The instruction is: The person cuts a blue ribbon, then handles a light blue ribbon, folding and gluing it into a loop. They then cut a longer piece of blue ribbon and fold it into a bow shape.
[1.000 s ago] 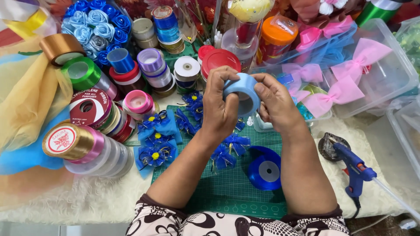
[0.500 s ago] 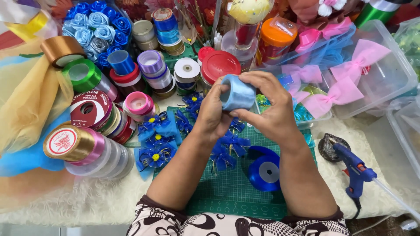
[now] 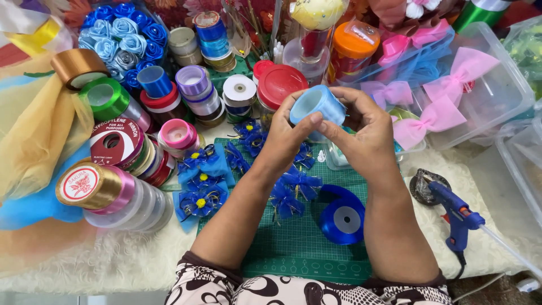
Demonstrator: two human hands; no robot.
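- Here, both hands are raised above the green cutting mat (image 3: 305, 243) and close together on one light blue ribbon roll (image 3: 317, 105).
- The left hand (image 3: 288, 135) grips the roll from below and from the side, its thumb pressed on the open end that faces the camera.
- The right hand (image 3: 364, 133) curls over the roll from the other side, fingers bent around its far edge; the fingertips of the two hands nearly meet.
- The roll is held in the air, tilted, in front of a jar with a red lid (image 3: 280, 85).
- On the mat below the forearms lies a dark blue ribbon spool (image 3: 341, 221), flat, just beside the right forearm.
- Small blue ribbon flowers (image 3: 291, 195) are scattered on the mat under the hands, and more with yellow centres (image 3: 200, 186) lie at the mat's left edge.
- To the left stands a crowd of ribbon rolls: a gold one (image 3: 90, 185) nearest, a green one (image 3: 106, 97) and a bronze one (image 3: 76, 66) further back.
- To the right, a blue glue gun (image 3: 454, 217) rests on the white cloth (image 3: 113, 260), well apart from the hands.
- Behind it, a clear plastic box (image 3: 497, 96) holds pink bows (image 3: 435, 116).
- At the back left sits a bunch of blue ribbon roses (image 3: 121, 34).
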